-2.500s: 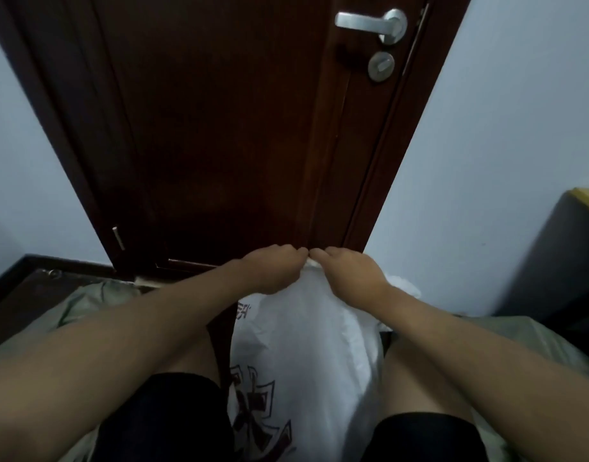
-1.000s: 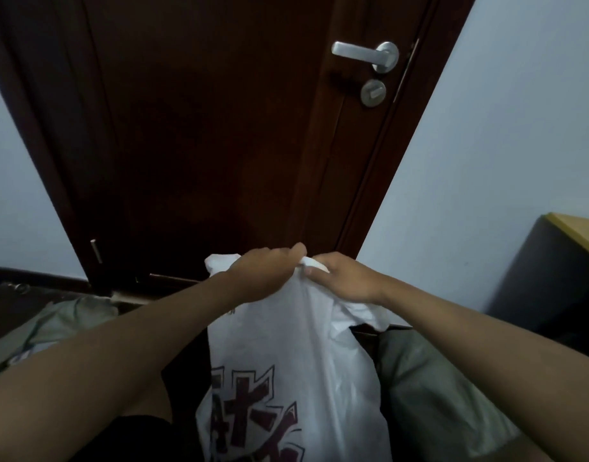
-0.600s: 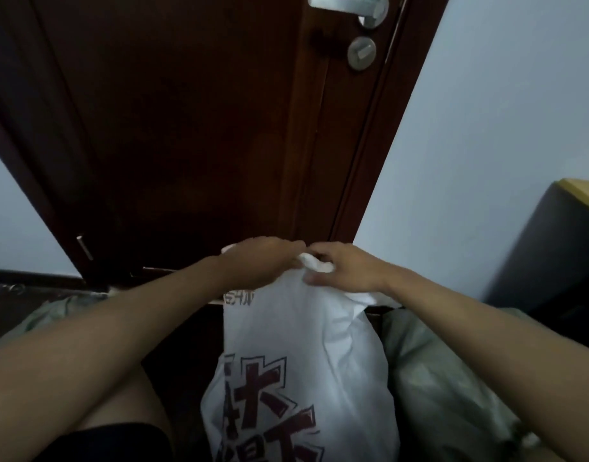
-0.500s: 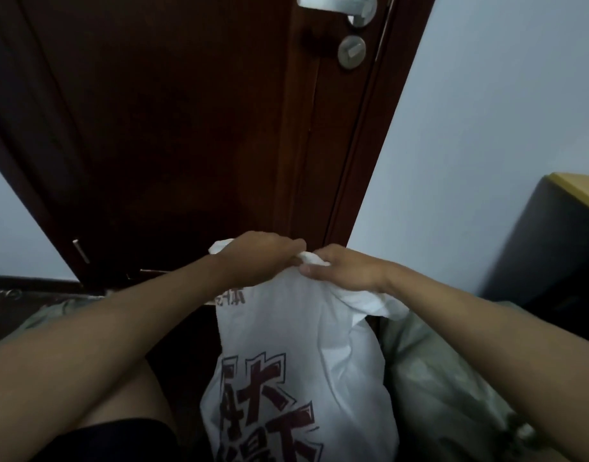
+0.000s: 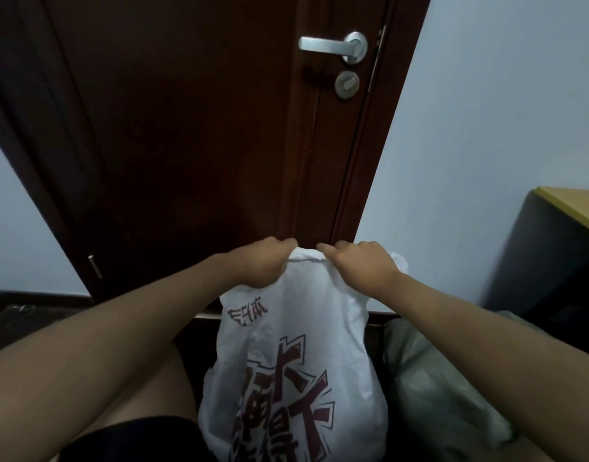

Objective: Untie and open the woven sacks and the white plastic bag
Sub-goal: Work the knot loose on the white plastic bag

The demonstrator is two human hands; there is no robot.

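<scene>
In the head view, the step in hand is judged to be the untying of the white plastic bag with dark red printed characters (image 5: pixel 296 371). Its gathered top is pinched from both sides: the left hand (image 5: pixel 263 265) is curled round the neck on one side, and the right hand (image 5: pixel 356 265) is closed on the plastic opposite, so each grip is shut on the bag. The bunched top (image 5: pixel 303 256) is seen between the two sets of knuckles; whether a knot remains there cannot be told, since it is covered by the fingers.

The next move is judged to call for the two handles to be drawn apart, with the loosened plastic then spread into a mouth, and with care that the thin film is not torn.

The bag is held upright between the person's knees, in front of the dark brown wooden door (image 5: pixel 186 128). It looks full and rounded, with creased, soft, thin walls. A pale grey-green woven sack (image 5: pixel 429 388) lies just beside it on the right, its mouth not shown.
</scene>
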